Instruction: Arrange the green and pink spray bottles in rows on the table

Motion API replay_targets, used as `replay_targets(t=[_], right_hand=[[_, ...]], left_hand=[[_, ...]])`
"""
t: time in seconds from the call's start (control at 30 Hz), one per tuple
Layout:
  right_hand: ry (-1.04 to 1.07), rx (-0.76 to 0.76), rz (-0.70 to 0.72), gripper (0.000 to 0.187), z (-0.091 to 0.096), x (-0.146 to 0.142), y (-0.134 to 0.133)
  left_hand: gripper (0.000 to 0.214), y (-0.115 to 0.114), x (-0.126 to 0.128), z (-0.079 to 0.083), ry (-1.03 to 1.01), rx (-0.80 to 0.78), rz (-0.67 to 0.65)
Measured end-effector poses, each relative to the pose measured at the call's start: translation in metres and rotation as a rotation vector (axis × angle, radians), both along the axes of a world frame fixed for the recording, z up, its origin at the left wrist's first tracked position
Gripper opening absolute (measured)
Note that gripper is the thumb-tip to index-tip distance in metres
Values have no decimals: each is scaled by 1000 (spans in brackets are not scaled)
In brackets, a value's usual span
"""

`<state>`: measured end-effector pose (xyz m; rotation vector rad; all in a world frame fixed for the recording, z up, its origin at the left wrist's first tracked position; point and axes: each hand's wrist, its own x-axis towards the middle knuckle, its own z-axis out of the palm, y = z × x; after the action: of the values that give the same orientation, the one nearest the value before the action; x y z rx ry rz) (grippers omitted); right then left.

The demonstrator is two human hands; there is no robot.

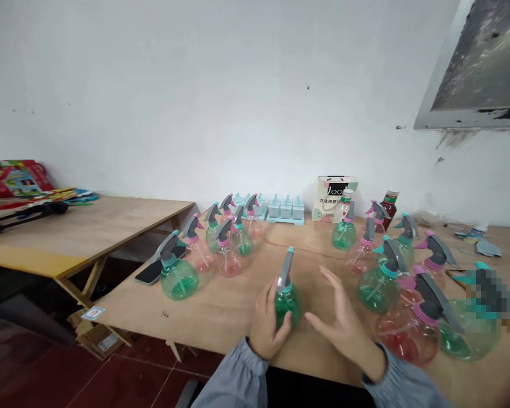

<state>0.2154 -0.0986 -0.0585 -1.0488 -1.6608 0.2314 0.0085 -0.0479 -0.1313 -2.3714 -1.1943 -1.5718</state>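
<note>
A green spray bottle (289,301) with a grey and teal trigger head stands upright near the table's front edge. My left hand (267,322) is wrapped around its left side, thumb across the front. To the right, my right hand (340,323) is apart from the bottle, thumb and fingers spread with nothing between them. Nearest that hand on its right are a green spray bottle (378,290) and a pink spray bottle (408,334). Another green spray bottle (179,279) stands on the left, beside a pink spray bottle (228,259).
Several more pink and green spray bottles stand in groups at left and right on the wooden table (221,309). At the back are light-blue ice-pop moulds (285,211), a paper bag (326,204) and a dark red bottle (390,208). A phone (149,273) lies at left.
</note>
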Motion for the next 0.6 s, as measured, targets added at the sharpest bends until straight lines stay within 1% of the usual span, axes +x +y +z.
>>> replay_targets(t=[0.03, 0.07, 0.13, 0.2, 0.27, 0.3, 0.33, 0.4, 0.43, 0.47, 0.53, 0.6], right_hand=[[13, -61, 44, 84, 4, -13, 15], [28, -122, 89, 86, 7, -23, 29], [100, -203, 149, 84, 10, -35, 52], [195, -250, 178, 77, 12, -36, 69], [317, -309, 228, 69, 17, -29, 81], [395, -349, 275, 64, 21, -24, 87], [482, -393, 339, 60, 26, -20, 93], [649, -471, 491, 58, 36, -14, 103], [715, -491, 550, 59, 40, -12, 106], [765, -493, 587, 60, 43, -11, 108], [826, -461, 581, 60, 45, -11, 109], [862, -420, 527, 60, 42, -10, 106]], left_hand=[[64, -2, 6, 3, 18, 4, -26], [66, -4, 11, 5, 24, 11, -45], [69, -8, 16, 10, 8, 28, -77], [71, -9, 12, 17, -32, 28, -97], [65, -1, -2, 29, -138, 39, -63], [60, 7, -12, 38, -221, 54, -13], [55, 18, -23, 48, -329, 77, 72], [53, 47, -46, 67, -519, 112, 295], [56, 62, -55, 76, -559, 110, 380], [61, 77, -63, 82, -548, 92, 423], [72, 102, -73, 87, -513, 55, 482], [79, 116, -75, 84, -528, 27, 549]])
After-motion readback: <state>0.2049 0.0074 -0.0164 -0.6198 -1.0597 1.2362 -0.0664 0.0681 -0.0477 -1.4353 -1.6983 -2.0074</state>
